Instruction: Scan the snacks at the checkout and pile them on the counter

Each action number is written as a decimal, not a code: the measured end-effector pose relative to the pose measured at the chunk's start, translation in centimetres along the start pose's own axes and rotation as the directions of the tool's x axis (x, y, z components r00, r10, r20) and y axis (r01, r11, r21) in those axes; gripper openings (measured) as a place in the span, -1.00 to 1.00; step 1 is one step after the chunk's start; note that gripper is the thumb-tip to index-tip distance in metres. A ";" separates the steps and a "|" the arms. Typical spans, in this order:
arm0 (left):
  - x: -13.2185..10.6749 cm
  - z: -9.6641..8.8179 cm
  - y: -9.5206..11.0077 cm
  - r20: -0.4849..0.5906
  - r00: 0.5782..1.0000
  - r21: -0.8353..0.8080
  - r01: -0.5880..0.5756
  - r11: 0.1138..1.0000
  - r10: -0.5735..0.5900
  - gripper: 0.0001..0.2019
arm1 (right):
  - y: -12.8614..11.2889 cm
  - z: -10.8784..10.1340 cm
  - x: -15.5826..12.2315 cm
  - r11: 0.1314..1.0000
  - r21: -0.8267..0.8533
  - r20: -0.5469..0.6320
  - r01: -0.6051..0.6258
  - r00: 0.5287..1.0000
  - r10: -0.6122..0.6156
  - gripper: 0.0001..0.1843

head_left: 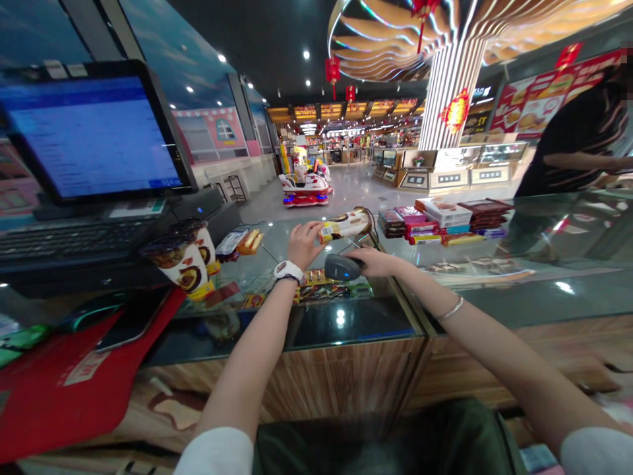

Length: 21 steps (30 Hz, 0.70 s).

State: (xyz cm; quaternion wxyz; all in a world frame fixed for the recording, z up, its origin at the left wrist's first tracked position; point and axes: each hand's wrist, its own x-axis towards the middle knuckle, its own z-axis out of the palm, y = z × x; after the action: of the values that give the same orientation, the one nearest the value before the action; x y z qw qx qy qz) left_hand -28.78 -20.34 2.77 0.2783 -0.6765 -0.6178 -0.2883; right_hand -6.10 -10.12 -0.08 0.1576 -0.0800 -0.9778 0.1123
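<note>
Two hands work close together above the glass worktop (356, 328): left hand (303, 244) clamps a snack tube (345, 225), right hand (376, 261) grips a black handheld scanner (342, 267). Tube lies just above the scanner, steady and close.

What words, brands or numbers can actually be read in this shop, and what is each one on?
Nothing can be read for certain.
Monitor screen: rows too small.
Snack tube: label blurred.
Barcode scanner: nothing legible.
Red mat: white label blurred.
Signs above the distant stalls: too blurred.
Plaques on the far counters: too small.
</note>
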 end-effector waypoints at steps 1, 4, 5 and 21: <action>0.0 -0.1 0.0 0.001 1.000 0.001 0.001 1.000 -0.001 -0.57 | -0.1 0.1 0.1 1.000 0.000 0.010 -0.002 1.000 0.002 -0.26; 0.0 -0.2 0.1 0.010 1.000 0.003 0.002 1.000 -0.002 -0.58 | -0.2 0.2 0.2 1.000 0.000 -0.006 0.029 1.000 -0.029 -0.34; 0.0 -0.2 0.1 0.013 1.000 0.004 0.002 1.000 -0.002 -0.58 | -0.2 0.2 0.2 0.999 -0.002 -0.020 0.047 0.999 -0.047 -0.34; -0.2 -0.4 -1.0 -0.084 0.987 -0.010 0.140 0.990 -0.141 -0.58 | 0.1 -2.0 -0.9 0.987 0.147 -0.483 0.069 0.876 0.010 -0.53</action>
State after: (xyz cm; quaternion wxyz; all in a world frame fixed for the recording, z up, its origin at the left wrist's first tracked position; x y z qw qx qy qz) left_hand -29.76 -20.64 2.94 0.2819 -0.6191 -0.6511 -0.3366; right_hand -4.65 -9.82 1.47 0.4035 -0.0776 -0.8967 0.1645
